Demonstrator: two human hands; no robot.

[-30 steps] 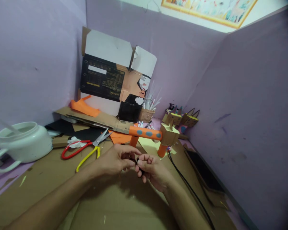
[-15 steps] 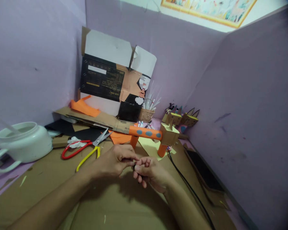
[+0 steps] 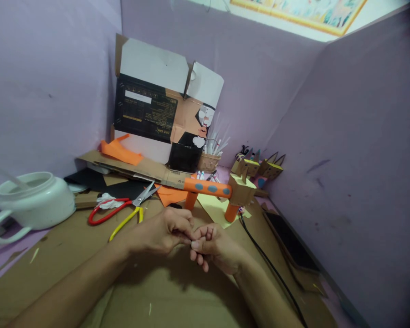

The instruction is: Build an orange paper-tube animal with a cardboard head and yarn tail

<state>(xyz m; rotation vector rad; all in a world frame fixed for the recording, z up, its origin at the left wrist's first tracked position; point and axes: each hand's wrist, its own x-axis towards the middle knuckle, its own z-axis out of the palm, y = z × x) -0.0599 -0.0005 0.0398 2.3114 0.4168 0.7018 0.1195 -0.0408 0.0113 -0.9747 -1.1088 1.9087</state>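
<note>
My left hand (image 3: 167, 230) and my right hand (image 3: 215, 246) meet fingertip to fingertip above the cardboard sheet. Both are closed in a pinch. Between the fingertips only a tiny dark bit shows; what it is I cannot make out. Just behind the hands stands an orange paper-tube animal (image 3: 208, 187) with grey-blue spots, orange legs and a cardboard box head with ears. Left of my left hand lie open scissors (image 3: 123, 210) with one red and one yellow handle.
A white pot (image 3: 37, 200) stands at the left. An unfolded printed box (image 3: 146, 105) leans on the back wall beside a basket of pens (image 3: 210, 161). Orange paper (image 3: 171, 195) lies behind the hands. A black cable (image 3: 269, 264) and a dark phone-like slab (image 3: 290, 239) lie at right.
The fingertips of both hands have drawn closer together, and the small dark piece between them is now mostly covered. Everything else stays in place.
</note>
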